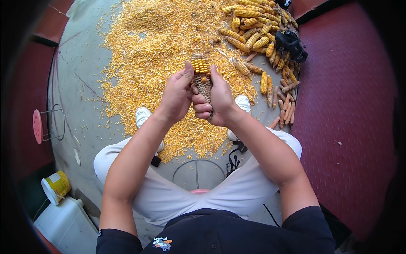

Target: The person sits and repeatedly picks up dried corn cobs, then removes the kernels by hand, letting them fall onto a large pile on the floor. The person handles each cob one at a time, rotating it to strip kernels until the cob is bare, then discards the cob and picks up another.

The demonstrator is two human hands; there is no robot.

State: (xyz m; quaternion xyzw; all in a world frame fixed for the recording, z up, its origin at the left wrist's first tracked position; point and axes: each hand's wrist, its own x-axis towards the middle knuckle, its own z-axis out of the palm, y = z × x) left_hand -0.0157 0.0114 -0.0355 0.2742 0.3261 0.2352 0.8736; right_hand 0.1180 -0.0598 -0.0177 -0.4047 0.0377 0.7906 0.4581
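A partly shelled corn cob stands upright between my two hands, above a wide spread of loose corn kernels. Yellow kernels cover its upper part; lower down it is bare apart from a stray kernel. My right hand has its fingers wrapped around the bare lower part, thumb beside the kernels. From the other side my left hand grips the cob, its thumb against the rows of kernels. Some of the left fingers are hidden behind the cob.
Unshelled corn ears are heaped at the far right, with a black plastic bag on them. Bare cobs lie nearer. A pink stool lies on its side at left, beyond a yellow bucket. Black cables lie by my right shoe.
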